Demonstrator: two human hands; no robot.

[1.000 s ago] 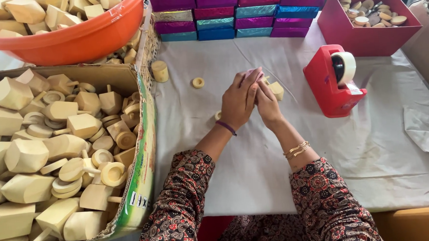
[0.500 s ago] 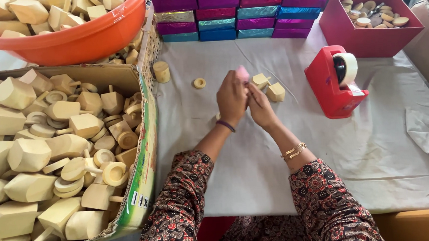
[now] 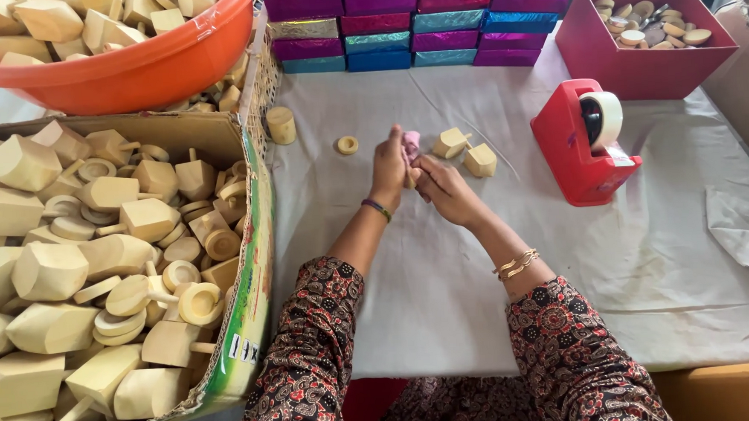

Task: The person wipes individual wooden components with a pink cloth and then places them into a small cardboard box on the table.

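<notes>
Left hand (image 3: 388, 165) and right hand (image 3: 443, 188): pressed together, both closed on 1 small pink object (image 3: 411, 142) that shows above the fingers. Just right of the hands: 2 pale wooden tops (image 3: 465, 150) on the white cloth (image 3: 447, 292). Further right: red tape dispenser (image 3: 582, 144). Just left: 1 wooden ring (image 3: 347, 144). Far left: cardboard box (image 3: 241, 277) of wooden parts.

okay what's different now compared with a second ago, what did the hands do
The left hand and right hand, pressed flat together a second ago, have drawn apart at the palms and now pinch a small pink piece between their fingers. The two pale wooden spinning tops, hidden earlier, show beyond them. The red tape dispenser stayed put.
</notes>
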